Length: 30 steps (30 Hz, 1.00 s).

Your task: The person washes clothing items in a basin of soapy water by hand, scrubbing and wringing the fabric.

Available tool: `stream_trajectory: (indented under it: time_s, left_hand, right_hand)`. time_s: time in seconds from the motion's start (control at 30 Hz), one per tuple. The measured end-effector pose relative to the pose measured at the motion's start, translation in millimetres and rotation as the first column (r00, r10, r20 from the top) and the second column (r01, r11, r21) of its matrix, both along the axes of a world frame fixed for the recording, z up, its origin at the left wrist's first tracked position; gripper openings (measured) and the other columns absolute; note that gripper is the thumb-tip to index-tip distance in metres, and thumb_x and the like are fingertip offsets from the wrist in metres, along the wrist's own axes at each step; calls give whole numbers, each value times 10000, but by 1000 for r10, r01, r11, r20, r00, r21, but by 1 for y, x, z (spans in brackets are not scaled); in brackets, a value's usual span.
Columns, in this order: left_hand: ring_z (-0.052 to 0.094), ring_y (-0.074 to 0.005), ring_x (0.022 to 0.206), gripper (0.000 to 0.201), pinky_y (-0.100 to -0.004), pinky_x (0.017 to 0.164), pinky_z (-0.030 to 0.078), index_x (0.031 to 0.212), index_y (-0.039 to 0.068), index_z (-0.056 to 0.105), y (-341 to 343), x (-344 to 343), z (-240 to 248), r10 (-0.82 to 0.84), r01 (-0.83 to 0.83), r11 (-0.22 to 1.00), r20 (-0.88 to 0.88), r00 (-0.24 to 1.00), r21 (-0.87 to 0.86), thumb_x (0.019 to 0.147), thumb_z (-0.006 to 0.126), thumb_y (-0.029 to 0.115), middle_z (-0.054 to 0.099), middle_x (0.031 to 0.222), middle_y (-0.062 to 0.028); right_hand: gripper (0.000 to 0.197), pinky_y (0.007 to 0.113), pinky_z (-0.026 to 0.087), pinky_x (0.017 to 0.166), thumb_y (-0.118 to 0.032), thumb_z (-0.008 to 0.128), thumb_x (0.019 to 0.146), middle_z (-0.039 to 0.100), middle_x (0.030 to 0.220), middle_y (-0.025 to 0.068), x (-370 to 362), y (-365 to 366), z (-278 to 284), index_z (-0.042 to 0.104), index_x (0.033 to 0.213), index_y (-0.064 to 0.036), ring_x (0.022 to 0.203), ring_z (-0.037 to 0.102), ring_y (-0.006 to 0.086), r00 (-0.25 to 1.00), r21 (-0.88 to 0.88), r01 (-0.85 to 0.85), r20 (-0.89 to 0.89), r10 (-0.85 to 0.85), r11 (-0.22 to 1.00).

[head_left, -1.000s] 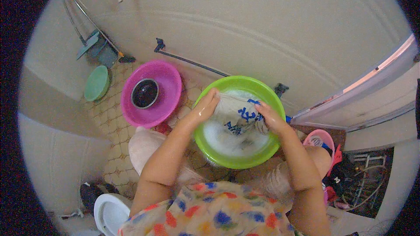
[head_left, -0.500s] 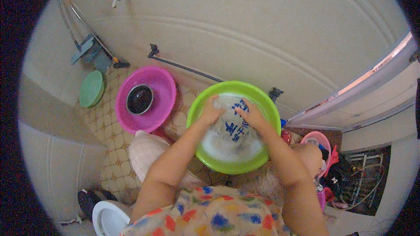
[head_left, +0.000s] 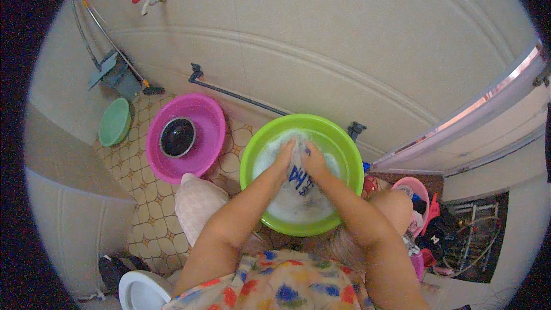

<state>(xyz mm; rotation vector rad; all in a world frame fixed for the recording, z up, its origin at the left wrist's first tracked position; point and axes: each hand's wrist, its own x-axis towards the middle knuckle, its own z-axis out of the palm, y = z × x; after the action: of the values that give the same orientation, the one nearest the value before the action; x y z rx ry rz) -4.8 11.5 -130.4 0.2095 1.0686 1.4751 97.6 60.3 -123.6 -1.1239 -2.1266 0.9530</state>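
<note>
A lime-green basin (head_left: 356, 182) of sudsy water stands between my knees. In it lies a wet, pale cloth (head_left: 299, 182) with dark blue printing, partly covered by white foam. My left hand (head_left: 283, 158) and my right hand (head_left: 314, 162) are close together over the middle of the basin. Both are closed on the bunched cloth, which passes up between them. Foam and the cloth hide some of the fingertips.
A pink basin (head_left: 215, 117) to the left holds a round dark-filled bowl (head_left: 178, 137). Farther off are a green basin (head_left: 115, 121), a dustpan (head_left: 119, 77) and a wall tap (head_left: 152, 3). A pink tub (head_left: 414, 183) with items stands by my right knee. A dark pipe (head_left: 241, 97) runs along the wall.
My hands have come together and closed, gathering the cloth that lay spread between them. More foam shows, and less of the blue printing.
</note>
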Motion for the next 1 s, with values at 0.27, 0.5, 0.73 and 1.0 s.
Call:
stream_trajectory:
  time_s: [0.27, 0.5, 0.73, 1.0]
  left_hand:
    - [529, -241, 839, 449, -367, 769, 420, 1040, 77, 495, -2, -2, 23, -32, 39, 999, 254, 967, -25, 815, 411, 457, 549, 956, -105]
    - [516, -253, 894, 457, -364, 766, 425, 1072, 59, 477, -18, 38, 65, -12, -32, 991, 325, 946, 129, 825, 402, 436, 543, 996, -112]
    - [528, -251, 844, 308, -369, 698, 443, 1100, 82, 433, -23, 3, 51, 157, -183, 969, -155, 975, -169, 831, 432, 231, 508, 1026, -119]
    - [521, -242, 831, 374, -351, 646, 456, 1128, 178, 359, -30, -2, 32, 157, -208, 966, -289, 944, -156, 785, 450, 61, 500, 969, -140]
  right_hand:
    - [227, 406, 402, 662, -242, 491, 774, 494, 828, 168, 2, -52, 79, 532, 822, -24, 726, 501, 339, 944, 146, -321, 130, 303, 936]
    - [359, 376, 408, 629, -330, 459, 797, 541, 792, 173, 0, -1, 66, 543, 721, 11, 720, 517, 319, 981, 35, -106, 165, 99, 994]
    - [362, 392, 408, 683, -361, 562, 727, 574, 815, 192, 12, 23, 62, 592, 828, -15, 802, 543, 293, 963, -102, -171, 195, 188, 980]
    - [451, 387, 425, 754, -345, 588, 686, 551, 969, 205, 21, 27, 3, 533, 1020, -49, 848, 551, 320, 784, -222, -184, 554, 279, 958]
